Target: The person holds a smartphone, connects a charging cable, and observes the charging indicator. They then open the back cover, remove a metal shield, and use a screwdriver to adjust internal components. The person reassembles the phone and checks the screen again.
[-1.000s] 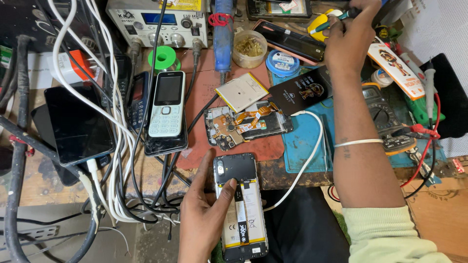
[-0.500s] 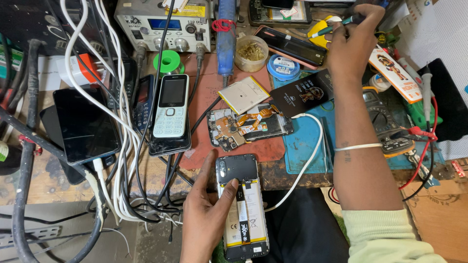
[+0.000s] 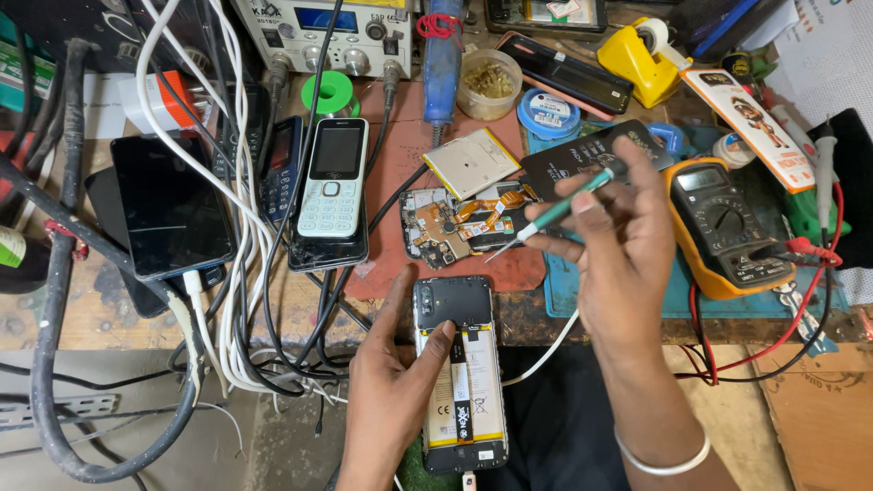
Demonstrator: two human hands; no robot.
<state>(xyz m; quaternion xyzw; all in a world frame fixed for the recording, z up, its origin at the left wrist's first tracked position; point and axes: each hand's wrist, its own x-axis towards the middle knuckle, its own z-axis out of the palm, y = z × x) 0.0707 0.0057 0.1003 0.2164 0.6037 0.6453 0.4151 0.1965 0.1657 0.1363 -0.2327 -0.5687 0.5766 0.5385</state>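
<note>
Right hand came back from the bench's far edge, pinching a green-handled screwdriver just above the opened phone. Left hand pressed that phone flat, thumb on it. Back cover was off, battery still in; nearby loose circuit board untouched.
</note>
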